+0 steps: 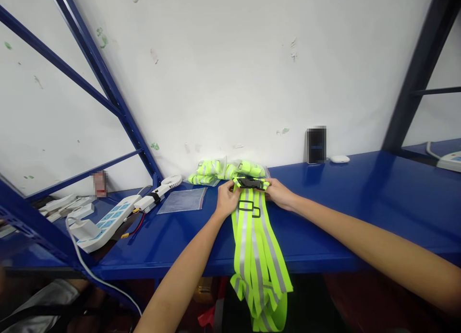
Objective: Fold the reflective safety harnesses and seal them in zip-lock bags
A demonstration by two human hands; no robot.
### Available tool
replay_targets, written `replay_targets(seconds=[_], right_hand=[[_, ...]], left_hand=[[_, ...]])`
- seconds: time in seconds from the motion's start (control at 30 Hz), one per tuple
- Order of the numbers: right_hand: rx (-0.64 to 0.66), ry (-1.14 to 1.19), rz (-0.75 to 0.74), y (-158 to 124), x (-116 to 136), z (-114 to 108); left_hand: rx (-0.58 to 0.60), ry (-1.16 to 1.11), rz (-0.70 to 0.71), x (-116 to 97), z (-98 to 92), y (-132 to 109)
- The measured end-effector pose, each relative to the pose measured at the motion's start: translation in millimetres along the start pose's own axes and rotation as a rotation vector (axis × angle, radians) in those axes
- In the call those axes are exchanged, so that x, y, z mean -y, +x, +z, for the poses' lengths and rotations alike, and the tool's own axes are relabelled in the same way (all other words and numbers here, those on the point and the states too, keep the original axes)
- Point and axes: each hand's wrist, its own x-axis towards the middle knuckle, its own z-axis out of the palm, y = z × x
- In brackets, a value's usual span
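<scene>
A neon yellow reflective strap harness [254, 237] with grey stripes lies over the blue table and hangs down past its front edge. At its top is a black buckle [251, 183]. My left hand [227, 198] is closed on the strap at the buckle's left end. On the other side, my right hand [280, 194] grips the strap by the buckle's right end. Two black slider rings [246, 206] sit on the straps just below. Some fingertips of both hands are hidden behind the webbing.
Bagged yellow reflective straps [209, 171] lie against the wall. A clear zip bag [183, 200], a small white fan [171, 181] and a power strip [110, 222] are to the left. A dark phone-like device [316, 145] and a white case [339, 159] stand back right. Blue frame posts [118, 98] flank the table.
</scene>
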Motion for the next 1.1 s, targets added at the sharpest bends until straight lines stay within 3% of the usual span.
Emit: replay_targets(seconds=[0.23, 0.4, 0.5, 0.7, 0.93, 1.1], right_hand=[[0.022, 0.047, 0.053, -2, 1, 1], [0.010, 0.189, 0.015, -2, 1, 6], [0.009, 0.234, 0.002, -3, 4, 9], [0.110, 0.283, 0.058, -6, 8, 9], [0.246, 0.257, 0.079, -8, 6, 9], [0.108, 0.079, -0.010, -6, 4, 6]], left_hand=[[-0.011, 0.028, 0.012, -3, 0.6, -4], [0.071, -0.144, -0.022, 3, 5.6, 0], [0.038, -0.249, -0.064, 5, 8.9, 4], [-0.097, -0.344, -0.183, 5, 7.3, 7], [-0.075, -0.363, -0.174, 0, 5.1, 6], [-0.068, -0.266, -0.116, -1, 3.7, 7]])
